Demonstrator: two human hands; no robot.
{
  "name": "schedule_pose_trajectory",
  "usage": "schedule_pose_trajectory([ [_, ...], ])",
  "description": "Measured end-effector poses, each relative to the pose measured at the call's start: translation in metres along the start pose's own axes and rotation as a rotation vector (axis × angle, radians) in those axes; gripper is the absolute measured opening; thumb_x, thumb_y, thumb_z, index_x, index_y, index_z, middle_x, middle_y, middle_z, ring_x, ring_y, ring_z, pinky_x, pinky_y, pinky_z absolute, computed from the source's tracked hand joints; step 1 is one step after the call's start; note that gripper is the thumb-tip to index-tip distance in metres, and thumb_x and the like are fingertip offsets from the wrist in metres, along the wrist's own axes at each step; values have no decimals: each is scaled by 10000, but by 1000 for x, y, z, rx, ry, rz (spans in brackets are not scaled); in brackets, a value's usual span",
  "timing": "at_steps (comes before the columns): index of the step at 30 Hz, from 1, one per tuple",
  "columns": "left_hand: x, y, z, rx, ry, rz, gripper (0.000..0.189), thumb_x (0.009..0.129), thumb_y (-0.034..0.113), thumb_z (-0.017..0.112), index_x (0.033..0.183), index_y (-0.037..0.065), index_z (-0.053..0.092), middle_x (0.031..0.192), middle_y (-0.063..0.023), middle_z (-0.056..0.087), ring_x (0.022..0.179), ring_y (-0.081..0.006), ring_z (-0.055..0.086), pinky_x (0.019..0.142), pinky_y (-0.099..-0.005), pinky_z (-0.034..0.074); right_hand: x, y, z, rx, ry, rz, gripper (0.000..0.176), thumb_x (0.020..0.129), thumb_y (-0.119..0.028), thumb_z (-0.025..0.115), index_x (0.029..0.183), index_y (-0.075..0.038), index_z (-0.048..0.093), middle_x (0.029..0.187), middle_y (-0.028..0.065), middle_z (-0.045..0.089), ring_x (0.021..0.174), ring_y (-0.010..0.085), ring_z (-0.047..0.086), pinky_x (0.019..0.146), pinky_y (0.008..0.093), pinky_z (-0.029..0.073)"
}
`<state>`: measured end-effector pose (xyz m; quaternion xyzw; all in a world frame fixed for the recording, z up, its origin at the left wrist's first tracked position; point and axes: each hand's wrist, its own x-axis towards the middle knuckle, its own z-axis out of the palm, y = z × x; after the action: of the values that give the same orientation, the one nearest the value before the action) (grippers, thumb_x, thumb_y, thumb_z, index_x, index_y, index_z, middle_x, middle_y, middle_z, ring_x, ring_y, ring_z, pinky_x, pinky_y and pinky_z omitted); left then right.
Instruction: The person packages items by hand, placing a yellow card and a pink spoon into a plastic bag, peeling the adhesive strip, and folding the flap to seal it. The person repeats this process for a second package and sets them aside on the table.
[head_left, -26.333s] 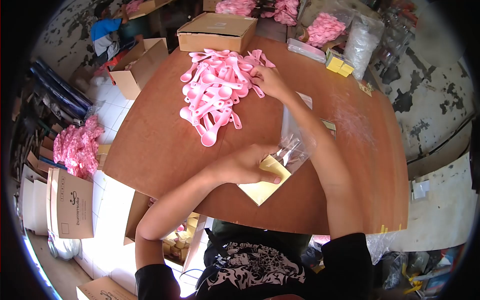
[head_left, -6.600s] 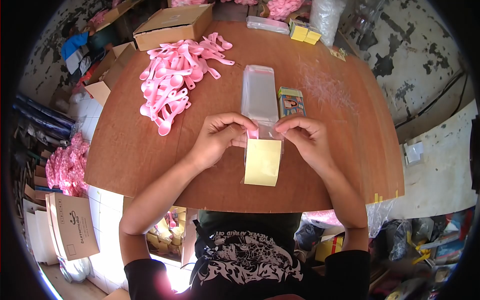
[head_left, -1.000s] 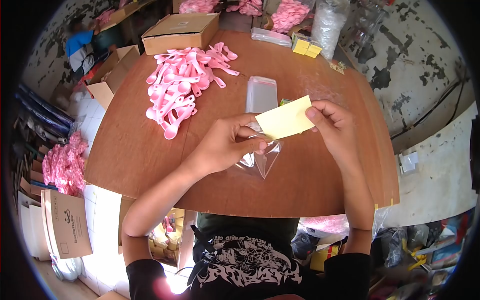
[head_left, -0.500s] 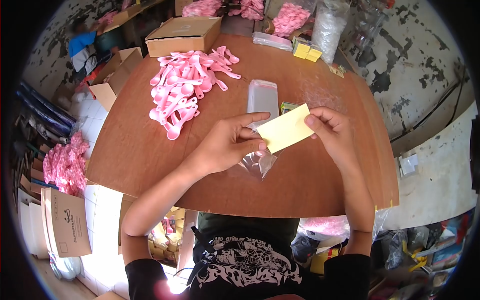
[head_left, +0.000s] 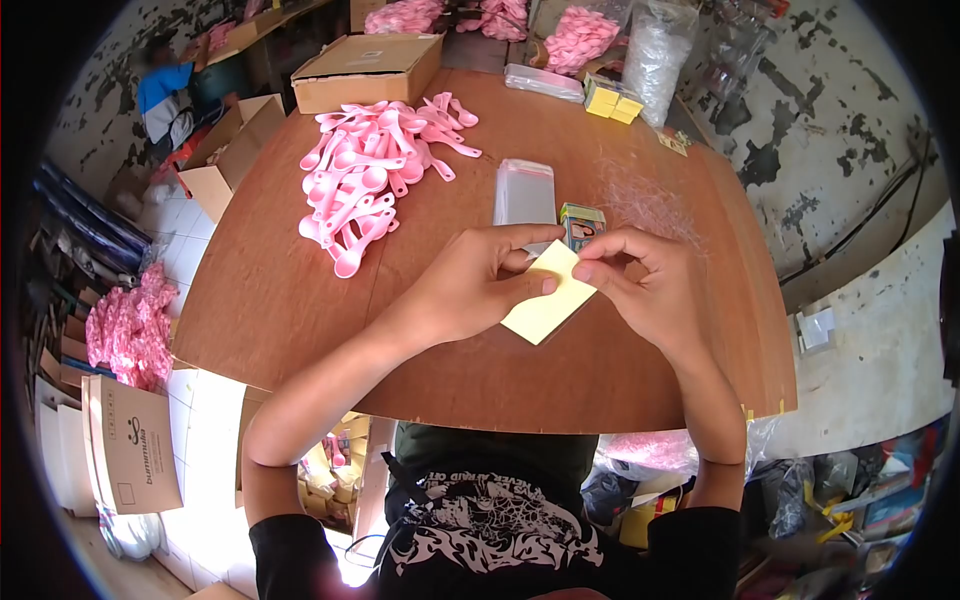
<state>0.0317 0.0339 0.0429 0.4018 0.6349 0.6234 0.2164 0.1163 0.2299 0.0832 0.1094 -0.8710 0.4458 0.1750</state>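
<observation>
A plain yellow card (head_left: 543, 312) is held at a slant over the near middle of the table. My left hand (head_left: 470, 285) pinches it between thumb and fingers, the index finger stretched along its far side. At its right corner, the thumb and index finger of my right hand (head_left: 648, 292) close on the edge. A thin clear plastic edge shows along the card's lower right side. Just beyond my fingers are a stack of clear plastic bags (head_left: 524, 192) and a small stack of printed cards (head_left: 583, 224). Pink measuring spoons (head_left: 352, 185) lie heaped to the left.
A closed cardboard box (head_left: 366, 72) stands at the table's far left. Yellow card stacks (head_left: 612, 100) and a flat plastic pack (head_left: 544, 83) sit at the far edge. Thin clear scraps (head_left: 645, 195) lie on the right. Another person (head_left: 168, 90) is at far left.
The yellow card has turned steeper and moved slightly down, with my right hand lower and closer to my left. The crumpled clear bag below my left hand no longer shows; the printed cards are uncovered.
</observation>
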Motion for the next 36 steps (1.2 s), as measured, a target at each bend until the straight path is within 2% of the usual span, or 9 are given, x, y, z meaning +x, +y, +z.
schedule_pose_trajectory([
  [5,5,10,1,60,45,-4,467,920,82,635,1329,-80,478,982,-103,712,850,-42,598,718,-220,491,2,10,5,-49,-17,-226,70,849,-42,694,912,-12,697,945,69,653,838,94,604,644,215,464],
  [13,11,4,7,130,102,204,293,936,81,605,1202,-40,618,1000,-106,713,876,-61,609,765,-227,512,0,9,1,382,-283,181,189,909,-74,633,1059,41,644,1032,82,632,927,144,624,844,279,529],
  [21,3,-4,11,128,95,251,428,894,128,672,1284,-7,561,996,-115,698,980,-136,633,862,-305,517,4,20,12,61,-554,208,219,937,-93,610,1116,33,617,964,22,660,929,90,606,793,237,491],
  [23,-6,-1,0,244,133,270,556,831,123,736,1322,-3,508,942,-121,698,943,-146,649,822,-310,525,10,27,17,309,-496,144,210,934,-112,623,1098,18,642,969,23,667,875,65,592,744,220,477],
  [25,-14,-8,-16,332,47,-67,580,787,91,757,1304,6,507,899,-116,697,848,-145,666,732,-307,528,24,39,19,234,-428,45,205,921,-155,647,991,33,693,805,35,684,723,59,593,624,239,489],
  [26,-16,-13,-20,285,31,-86,573,762,68,730,1293,8,524,908,-174,687,776,-262,688,693,-366,526,36,43,17,179,-391,58,204,915,-165,654,959,29,703,759,21,676,687,53,579,597,232,474],
  [29,-21,-17,-35,346,-48,-216,565,771,91,732,1290,4,527,892,-180,686,752,-261,682,679,-365,523,88,79,29,12,-209,56,229,904,-199,657,900,23,711,675,6,656,635,38,552,555,215,441],
  [33,-22,-25,-43,284,-149,-250,552,817,97,727,1329,63,525,876,-60,674,732,-109,613,632,-280,494,162,136,76,-231,-44,-60,210,852,-232,669,841,-28,719,695,91,682,602,162,634,564,307,473],
  [36,-22,-38,-48,228,-144,-199,578,820,105,731,1353,76,510,864,-48,663,710,-105,591,638,-275,485,201,161,112,-398,-60,-151,198,813,-253,684,803,-58,723,740,139,688,645,267,669,609,371,503],
])
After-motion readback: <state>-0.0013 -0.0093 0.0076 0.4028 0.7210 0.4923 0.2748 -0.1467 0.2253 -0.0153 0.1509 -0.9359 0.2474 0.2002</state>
